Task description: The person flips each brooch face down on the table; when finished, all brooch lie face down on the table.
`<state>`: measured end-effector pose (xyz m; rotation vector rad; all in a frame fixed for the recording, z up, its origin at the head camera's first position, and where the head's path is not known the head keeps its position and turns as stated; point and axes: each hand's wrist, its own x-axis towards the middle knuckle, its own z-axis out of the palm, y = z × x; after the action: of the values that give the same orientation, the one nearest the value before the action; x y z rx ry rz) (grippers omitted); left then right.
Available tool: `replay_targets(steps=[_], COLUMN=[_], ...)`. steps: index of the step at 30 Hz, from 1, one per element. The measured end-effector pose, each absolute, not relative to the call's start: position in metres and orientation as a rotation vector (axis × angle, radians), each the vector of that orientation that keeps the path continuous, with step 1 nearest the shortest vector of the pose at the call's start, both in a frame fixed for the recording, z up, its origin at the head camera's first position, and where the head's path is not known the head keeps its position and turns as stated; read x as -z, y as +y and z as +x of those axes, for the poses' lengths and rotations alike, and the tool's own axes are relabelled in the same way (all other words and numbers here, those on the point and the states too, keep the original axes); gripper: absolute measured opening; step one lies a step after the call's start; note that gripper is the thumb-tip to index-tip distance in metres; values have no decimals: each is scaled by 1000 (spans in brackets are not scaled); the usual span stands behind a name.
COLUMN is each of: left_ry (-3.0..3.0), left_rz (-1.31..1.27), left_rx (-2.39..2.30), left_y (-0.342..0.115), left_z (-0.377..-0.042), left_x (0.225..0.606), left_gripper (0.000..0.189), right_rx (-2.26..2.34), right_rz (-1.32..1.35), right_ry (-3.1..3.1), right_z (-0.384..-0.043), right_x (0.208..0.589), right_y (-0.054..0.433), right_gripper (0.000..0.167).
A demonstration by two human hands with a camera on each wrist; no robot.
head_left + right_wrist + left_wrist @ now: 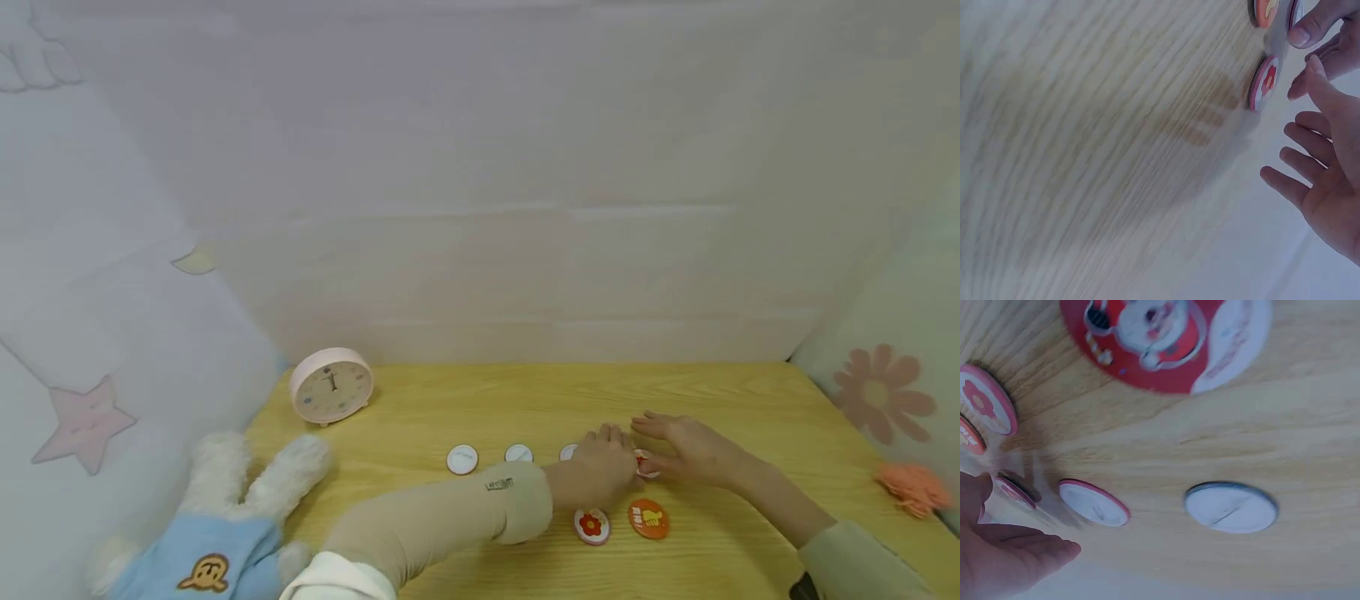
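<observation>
My left hand (597,469) reaches over the back row of round badges, its thumb and fingers apart with nothing visible between them. Close to its right, my right hand (693,450) has its fingers spread, thumb near a red-flower badge (647,463) lying on the table; in the right wrist view this badge (1265,83) shows a pink rim. Beside the left fingers in the left wrist view is a tilted-looking pink-edged badge (1016,490). In front lie another red-flower badge (592,527) and an orange badge (648,518). White-backed badges (462,459) stretch leftward, one partly behind the left hand.
A large red cartoon badge (1147,344) shows in the left wrist view. At the table's (465,400) back left stands a pink clock (332,387); a plush toy (225,542) in blue lies at front left. Coral yarn-like stuff (913,487) sits at the right edge.
</observation>
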<state>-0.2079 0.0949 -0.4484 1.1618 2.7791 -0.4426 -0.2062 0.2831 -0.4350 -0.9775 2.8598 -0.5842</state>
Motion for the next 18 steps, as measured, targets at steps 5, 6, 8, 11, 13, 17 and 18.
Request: replay_targets(steps=[5, 6, 8, 11, 13, 17, 18], left_ry=[2771, 2772, 2780, 2788, 2799, 2807, 2805], left_rz=[1180, 1179, 1183, 1179, 1177, 1181, 1176], left_rx=[515, 511, 520, 532, 544, 527, 513], left_y=[109, 109, 110, 111, 112, 110, 110], left_z=[-206, -206, -206, -207, -207, -207, -207], left_x=[453, 454, 455, 457, 457, 455, 455], left_gripper=[70, 70, 70, 68, 68, 63, 62], right_rx=[561, 557, 564, 569, 553, 510, 493], right_rz=[-950, -950, -939, -923, -930, -947, -955], right_ry=[2854, 2850, 2843, 2822, 2817, 2823, 2828], right_z=[-204, -204, -203, -202, -202, -205, -206], right_x=[440, 441, 443, 444, 445, 447, 448], right_y=[295, 296, 299, 301, 302, 301, 301], right_gripper=[71, 72, 72, 75, 74, 69, 68])
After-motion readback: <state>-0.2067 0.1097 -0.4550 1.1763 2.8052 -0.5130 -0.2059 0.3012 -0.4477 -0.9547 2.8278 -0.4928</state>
